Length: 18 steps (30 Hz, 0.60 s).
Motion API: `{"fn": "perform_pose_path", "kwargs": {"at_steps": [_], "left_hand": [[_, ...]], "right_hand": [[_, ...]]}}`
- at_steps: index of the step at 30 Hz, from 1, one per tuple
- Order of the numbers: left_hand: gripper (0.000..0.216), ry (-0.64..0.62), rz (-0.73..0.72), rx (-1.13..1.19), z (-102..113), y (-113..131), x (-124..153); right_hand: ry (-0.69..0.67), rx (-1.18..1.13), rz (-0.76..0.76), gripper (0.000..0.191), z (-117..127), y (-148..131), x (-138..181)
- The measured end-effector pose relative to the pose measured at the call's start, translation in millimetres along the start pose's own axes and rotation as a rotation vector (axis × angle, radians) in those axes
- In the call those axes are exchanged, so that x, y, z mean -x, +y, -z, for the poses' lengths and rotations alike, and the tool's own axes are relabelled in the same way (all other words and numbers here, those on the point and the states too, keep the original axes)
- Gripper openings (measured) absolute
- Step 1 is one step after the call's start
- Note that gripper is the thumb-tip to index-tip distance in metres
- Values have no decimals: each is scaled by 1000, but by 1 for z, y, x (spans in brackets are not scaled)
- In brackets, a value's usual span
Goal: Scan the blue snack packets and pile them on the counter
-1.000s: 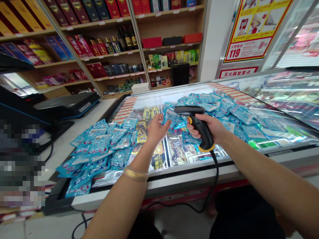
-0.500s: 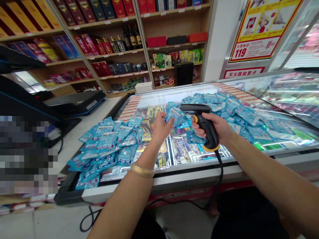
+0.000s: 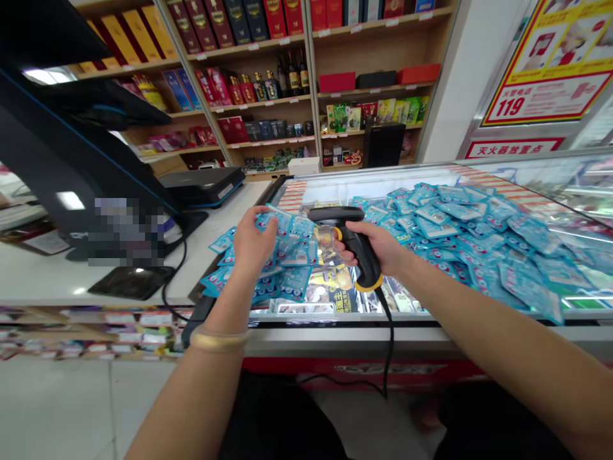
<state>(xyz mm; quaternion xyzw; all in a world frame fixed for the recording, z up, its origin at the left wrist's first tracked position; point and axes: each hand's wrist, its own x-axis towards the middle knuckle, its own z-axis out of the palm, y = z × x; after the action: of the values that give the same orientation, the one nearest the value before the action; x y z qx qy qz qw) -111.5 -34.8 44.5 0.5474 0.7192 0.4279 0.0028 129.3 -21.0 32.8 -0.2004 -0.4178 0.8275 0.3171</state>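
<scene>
Pinching a packet point(image 3: 276, 219) by its edge, the left hand point(image 3: 253, 241) holds it over the left pile point(image 3: 292, 281), just before the scanner point(image 3: 349, 236). The right hand point(image 3: 380, 246) is wrapped tight around the scanner's handle. Both piles lie on the freezer lid point(image 3: 330, 186). In so light a pinch the slick packet could slip into the pile below, and the cord point(image 3: 389, 338) might snag the lid's edge.
</scene>
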Motion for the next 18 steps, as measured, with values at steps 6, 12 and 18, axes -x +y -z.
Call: {"fn": "perform_pose_path", "kwargs": {"at_steps": [6,12,18], "left_hand": [[39,-130,44,-439,10,-27,15],[40,-103,18,-428,10,-20,22],[36,-19,-45,-354,7,-1,20]], "right_hand": [[-12,-17,-89,22,-11,22,-20],[2,-53,-119,21,-2,28,-16],[-32,-94,-75,20,-3,19,-12]]}}
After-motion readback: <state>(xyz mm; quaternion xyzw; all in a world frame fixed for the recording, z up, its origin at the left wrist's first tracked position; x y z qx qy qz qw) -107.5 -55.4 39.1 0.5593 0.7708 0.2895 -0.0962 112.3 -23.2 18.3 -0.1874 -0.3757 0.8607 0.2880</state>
